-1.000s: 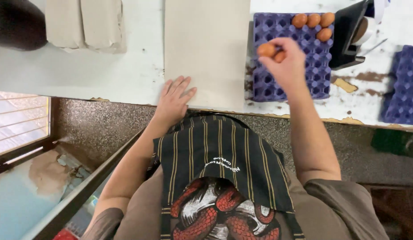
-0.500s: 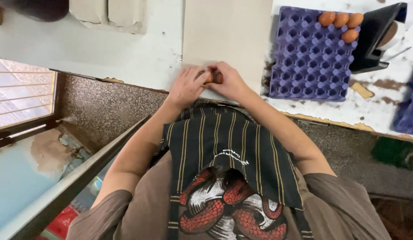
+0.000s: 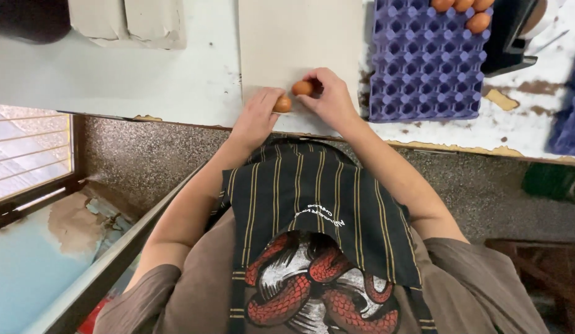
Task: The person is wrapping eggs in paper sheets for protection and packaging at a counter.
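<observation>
- At upper centre of the frame, left hand [image 3: 258, 117] closes its grip on a brown egg [image 3: 282, 104].
- Right hand [image 3: 329, 99] grips a second egg [image 3: 302, 88] over the beige board [image 3: 300, 37].
- Upper right: purple egg tray [image 3: 423, 68] on the white surface [image 3: 176, 86].

You get even, soft daylight on the pale table [image 3: 176, 86], brightest at the window [image 3: 28, 151] to your left; shadows stay faint, focus is sharp, edges bend slightly.

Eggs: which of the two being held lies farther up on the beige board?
The egg in the right hand, egg: it lies higher on the beige board. The other egg, in the left hand, is nearer the table edge.
</observation>
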